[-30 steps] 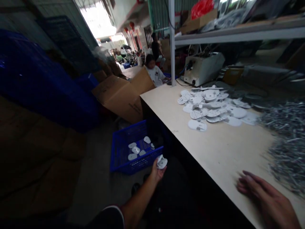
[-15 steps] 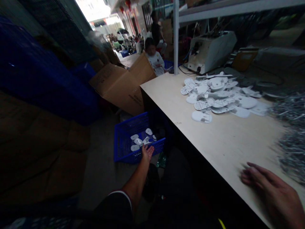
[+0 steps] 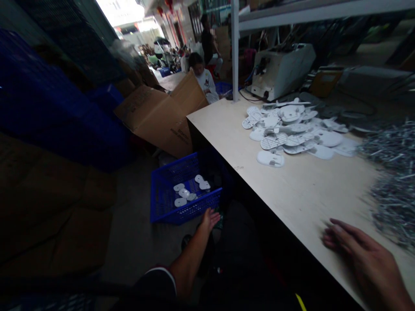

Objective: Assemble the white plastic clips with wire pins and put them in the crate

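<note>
My left hand (image 3: 210, 219) is stretched out low, just in front of a blue plastic basket (image 3: 162, 214) on the floor. Its fingers are extended, palm upward, and nothing lies in it. Several flat white oval plastic pieces (image 3: 180, 202) lie in the basket. Over the table's near right part, my right hand (image 3: 363, 252) is held with fingers bent and drawn together; whether something small is between them I cannot make out. A heap of silvery screws (image 3: 397, 181) is beyond it. Farther back sits a pile of white oval plastic plates (image 3: 292, 129), one lying in front.
The pale table (image 3: 223, 129) has a long edge running diagonally beside my legs. A grey post (image 3: 235, 52) and a boxy machine (image 3: 282, 71) stand at its back. A large open carton (image 3: 158, 114) is behind the basket, with a seated person (image 3: 207, 84) beyond it.
My left hand has drawn back from the basket's rim. A white piece that was above the basket by the hand now rests among the others. The right hand has barely moved.
</note>
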A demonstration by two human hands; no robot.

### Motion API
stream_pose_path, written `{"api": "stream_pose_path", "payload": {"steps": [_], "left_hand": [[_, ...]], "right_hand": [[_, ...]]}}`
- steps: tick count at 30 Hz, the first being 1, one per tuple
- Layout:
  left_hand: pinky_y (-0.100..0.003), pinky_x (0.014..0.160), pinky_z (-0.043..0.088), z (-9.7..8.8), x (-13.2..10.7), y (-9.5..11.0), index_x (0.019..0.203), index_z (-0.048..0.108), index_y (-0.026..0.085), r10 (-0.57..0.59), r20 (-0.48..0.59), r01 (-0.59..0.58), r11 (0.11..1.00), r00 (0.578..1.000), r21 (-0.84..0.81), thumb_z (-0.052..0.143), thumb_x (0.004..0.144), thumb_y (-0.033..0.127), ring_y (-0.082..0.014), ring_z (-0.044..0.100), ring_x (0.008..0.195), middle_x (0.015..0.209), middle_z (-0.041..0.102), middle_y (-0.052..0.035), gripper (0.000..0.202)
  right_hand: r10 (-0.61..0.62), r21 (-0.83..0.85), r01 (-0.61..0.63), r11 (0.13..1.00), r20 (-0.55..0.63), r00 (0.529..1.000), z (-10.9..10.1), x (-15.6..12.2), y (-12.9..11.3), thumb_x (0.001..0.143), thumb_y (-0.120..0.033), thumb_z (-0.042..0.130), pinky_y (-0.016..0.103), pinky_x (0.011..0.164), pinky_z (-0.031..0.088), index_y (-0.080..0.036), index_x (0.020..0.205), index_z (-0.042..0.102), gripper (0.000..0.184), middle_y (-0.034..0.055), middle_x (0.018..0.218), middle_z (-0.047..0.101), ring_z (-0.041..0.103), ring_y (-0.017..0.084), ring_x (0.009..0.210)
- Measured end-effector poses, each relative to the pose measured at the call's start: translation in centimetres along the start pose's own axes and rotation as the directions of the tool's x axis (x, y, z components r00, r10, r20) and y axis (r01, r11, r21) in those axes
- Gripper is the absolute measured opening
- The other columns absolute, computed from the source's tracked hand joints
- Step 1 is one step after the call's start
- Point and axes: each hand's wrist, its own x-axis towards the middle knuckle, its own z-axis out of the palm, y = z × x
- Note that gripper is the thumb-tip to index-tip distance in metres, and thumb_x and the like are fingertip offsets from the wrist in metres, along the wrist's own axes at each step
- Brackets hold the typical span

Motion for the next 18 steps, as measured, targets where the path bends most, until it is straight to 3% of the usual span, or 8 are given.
{"api": "stream_pose_path", "payload": {"steps": [4,7,10,13,18], "left_hand": [[-0.034,0.069,0.062,2.5,-1.1,1.4,0.121,0.064,0.01,0.154,0.08,-0.164,0.978,0.985,0.132,0.06,0.1,0.051,-0.0223,0.075,0.077,0.1,0.075,-0.0163,0.045],[-0.031,0.066,0.061,5.4,-2.6,3.9,0.111,0.066,0.013,0.353,0.181,-0.384,0.904,0.918,0.189,0.066,0.094,0.045,-0.0213,0.074,0.072,0.09,0.075,-0.0142,0.037],[-0.03,0.065,0.059,8.7,-4.9,6.8,0.109,0.066,0.014,0.527,0.324,-0.603,0.77,0.786,0.208,0.068,0.09,0.047,-0.0204,0.074,0.073,0.094,0.075,-0.0125,0.039],[-0.029,0.068,0.058,12.3,-7.5,9.3,0.116,0.066,0.016,0.646,0.457,-0.78,0.589,0.611,0.211,0.066,0.09,0.05,-0.0193,0.072,0.077,0.101,0.074,-0.0109,0.043],[-0.032,0.079,0.056,19.0,-10.6,11.7,0.12,0.071,0.019,0.647,0.677,-0.936,0.248,0.351,0.249,0.073,0.088,0.043,-0.0192,0.069,0.082,0.107,0.073,-0.009,0.039]], "right_hand": [[-0.023,0.02,0.023,1.0,0.012,1.0,-0.4,0.7,0.9,0.064,-0.058,0.095,0.034,0.073,0.069,-0.013,0.124,0.072,0.078,0.0135,0.098,0.079,0.077,0.029,0.081],[-0.033,0.028,0.032,0.999,0.04,0.999,-0.6,1.3,1.5,0.068,-0.058,0.094,0.033,0.076,0.068,-0.011,0.127,0.07,0.079,0.0139,0.099,0.078,0.077,0.029,0.082],[-0.059,0.027,0.057,0.998,0.08,0.995,-0.7,1.6,1.8,0.072,-0.06,0.093,0.031,0.078,0.067,-0.008,0.13,0.068,0.082,0.0145,0.099,0.078,0.077,0.027,0.083],[-0.075,0.024,0.073,0.997,0.093,0.993,-0.4,1.6,1.6,0.072,-0.064,0.091,0.031,0.078,0.067,-0.006,0.13,0.067,0.086,0.0148,0.097,0.078,0.077,0.028,0.085],[-0.103,0.038,0.101,0.994,0.076,0.992,0.2,1.4,1.0,0.068,-0.068,0.091,0.033,0.071,0.066,-0.005,0.123,0.07,0.086,0.0132,0.09,0.077,0.075,0.027,0.077]]}}
